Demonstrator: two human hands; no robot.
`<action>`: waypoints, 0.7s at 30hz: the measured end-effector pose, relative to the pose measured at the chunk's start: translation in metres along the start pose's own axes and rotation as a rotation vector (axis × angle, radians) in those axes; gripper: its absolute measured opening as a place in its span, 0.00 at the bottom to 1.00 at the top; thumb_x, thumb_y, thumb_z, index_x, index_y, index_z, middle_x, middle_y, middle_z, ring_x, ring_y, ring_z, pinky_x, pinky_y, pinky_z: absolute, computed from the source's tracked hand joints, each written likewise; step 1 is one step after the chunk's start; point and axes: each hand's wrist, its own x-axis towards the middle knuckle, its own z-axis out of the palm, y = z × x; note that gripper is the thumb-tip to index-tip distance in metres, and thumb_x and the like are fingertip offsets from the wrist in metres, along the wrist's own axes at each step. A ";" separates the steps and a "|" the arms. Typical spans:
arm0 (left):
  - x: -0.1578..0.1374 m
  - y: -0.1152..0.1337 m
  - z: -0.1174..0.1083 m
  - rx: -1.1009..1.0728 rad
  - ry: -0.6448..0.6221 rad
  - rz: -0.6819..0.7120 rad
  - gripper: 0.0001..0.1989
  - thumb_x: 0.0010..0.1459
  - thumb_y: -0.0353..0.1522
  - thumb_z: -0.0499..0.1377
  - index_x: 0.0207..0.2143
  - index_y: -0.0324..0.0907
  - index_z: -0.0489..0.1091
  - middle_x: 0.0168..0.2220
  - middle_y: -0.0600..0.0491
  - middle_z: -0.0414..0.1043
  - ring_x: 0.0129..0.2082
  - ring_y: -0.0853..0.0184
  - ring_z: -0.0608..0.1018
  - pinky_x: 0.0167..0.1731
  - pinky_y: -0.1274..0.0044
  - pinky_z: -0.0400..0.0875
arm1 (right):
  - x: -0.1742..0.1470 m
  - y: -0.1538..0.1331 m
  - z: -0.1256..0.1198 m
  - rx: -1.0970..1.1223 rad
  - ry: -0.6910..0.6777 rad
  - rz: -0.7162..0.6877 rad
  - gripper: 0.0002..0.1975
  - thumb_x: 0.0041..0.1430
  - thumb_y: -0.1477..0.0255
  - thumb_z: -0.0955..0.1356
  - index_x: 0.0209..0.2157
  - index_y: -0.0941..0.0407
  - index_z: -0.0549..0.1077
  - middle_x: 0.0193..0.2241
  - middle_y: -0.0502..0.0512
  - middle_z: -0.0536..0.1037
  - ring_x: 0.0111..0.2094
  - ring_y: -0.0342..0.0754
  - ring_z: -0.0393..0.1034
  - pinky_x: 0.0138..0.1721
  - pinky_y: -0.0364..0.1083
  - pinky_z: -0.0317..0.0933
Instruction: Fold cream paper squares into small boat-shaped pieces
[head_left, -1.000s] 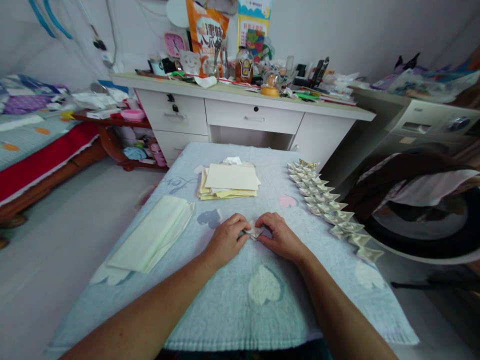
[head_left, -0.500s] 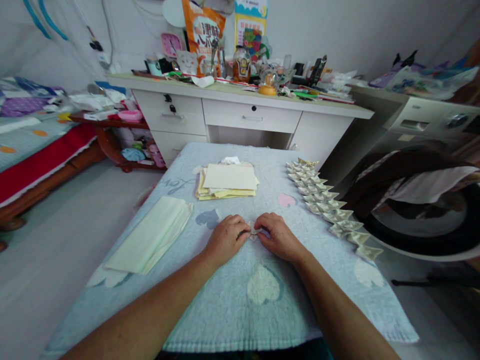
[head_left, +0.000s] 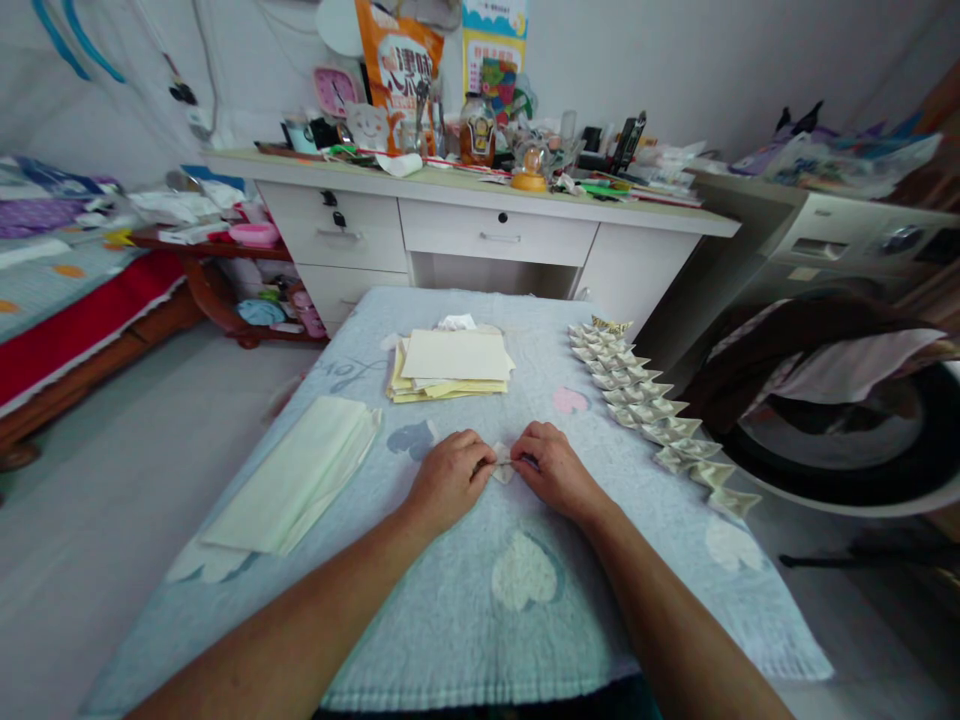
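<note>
Between my hands, over the middle of the cloth-covered table, is a small folded piece of paper [head_left: 502, 464]. My left hand [head_left: 454, 474] pinches its left end between thumb and fingertips. On the other side my right hand [head_left: 551, 465] pinches the right end the same way. The exact folds are too small to make out. Ahead of my hands lies a stack of cream and yellow paper sheets [head_left: 456, 355]. Folded pale green paper [head_left: 300, 470] rests to the left. Several folded paper pieces with pointed ends [head_left: 637, 392] stand in a slanting row at the right.
A light blue cloth [head_left: 442, 620] with heart patterns covers the table. Behind it stands a white desk [head_left: 495, 228] crowded with jars, a pink clock [head_left: 335, 90] and an orange bag [head_left: 401, 75]. A washing machine [head_left: 847, 245] with laundry in its door opening is at the right; a bed [head_left: 82, 320] is at the left.
My fingertips have drawn slightly apart along the folded paper, and more of it shows between them. The whole view has shifted a little; the other papers lie as before.
</note>
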 end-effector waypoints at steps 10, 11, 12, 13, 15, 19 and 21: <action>0.002 0.001 -0.002 0.072 0.024 -0.107 0.04 0.57 0.31 0.57 0.30 0.42 0.72 0.35 0.52 0.68 0.40 0.63 0.70 0.42 0.71 0.63 | 0.001 -0.003 -0.001 0.017 0.002 0.136 0.04 0.59 0.73 0.67 0.33 0.55 0.75 0.36 0.53 0.70 0.40 0.47 0.62 0.44 0.46 0.52; 0.002 0.001 -0.002 0.085 0.025 -0.125 0.05 0.57 0.31 0.58 0.30 0.43 0.72 0.36 0.52 0.68 0.40 0.63 0.70 0.42 0.71 0.62 | 0.001 -0.004 -0.001 0.014 0.006 0.151 0.04 0.59 0.73 0.67 0.32 0.55 0.75 0.36 0.53 0.70 0.41 0.47 0.61 0.44 0.46 0.52; 0.002 0.001 -0.002 0.097 0.023 -0.140 0.05 0.57 0.32 0.57 0.30 0.43 0.72 0.36 0.51 0.68 0.40 0.62 0.70 0.42 0.70 0.62 | 0.001 -0.004 -0.001 0.012 0.007 0.162 0.04 0.59 0.72 0.67 0.32 0.55 0.75 0.36 0.53 0.70 0.41 0.47 0.61 0.44 0.46 0.51; 0.003 0.002 -0.001 0.110 0.022 -0.153 0.05 0.57 0.32 0.57 0.30 0.43 0.73 0.36 0.52 0.68 0.41 0.62 0.69 0.42 0.70 0.61 | 0.002 -0.004 0.000 0.009 0.005 0.169 0.04 0.59 0.72 0.67 0.32 0.55 0.75 0.37 0.53 0.70 0.41 0.47 0.61 0.44 0.47 0.51; 0.003 0.002 -0.001 0.135 0.020 -0.174 0.05 0.57 0.33 0.57 0.30 0.44 0.73 0.37 0.52 0.68 0.41 0.61 0.69 0.41 0.69 0.60 | 0.003 -0.005 0.000 0.004 -0.005 0.182 0.05 0.60 0.72 0.67 0.32 0.55 0.75 0.37 0.53 0.70 0.41 0.48 0.60 0.44 0.47 0.51; 0.003 0.002 0.001 0.159 0.024 -0.191 0.06 0.57 0.33 0.57 0.29 0.44 0.72 0.36 0.52 0.69 0.40 0.61 0.69 0.39 0.70 0.58 | 0.004 -0.007 0.000 -0.016 -0.017 0.224 0.06 0.60 0.72 0.66 0.31 0.55 0.75 0.37 0.54 0.70 0.41 0.48 0.60 0.43 0.47 0.50; 0.003 0.001 0.001 0.154 0.029 -0.194 0.05 0.56 0.34 0.58 0.29 0.44 0.72 0.36 0.53 0.69 0.40 0.61 0.69 0.39 0.70 0.58 | 0.005 -0.008 0.001 -0.030 -0.012 0.247 0.07 0.60 0.72 0.66 0.31 0.56 0.75 0.37 0.54 0.70 0.42 0.49 0.60 0.43 0.48 0.50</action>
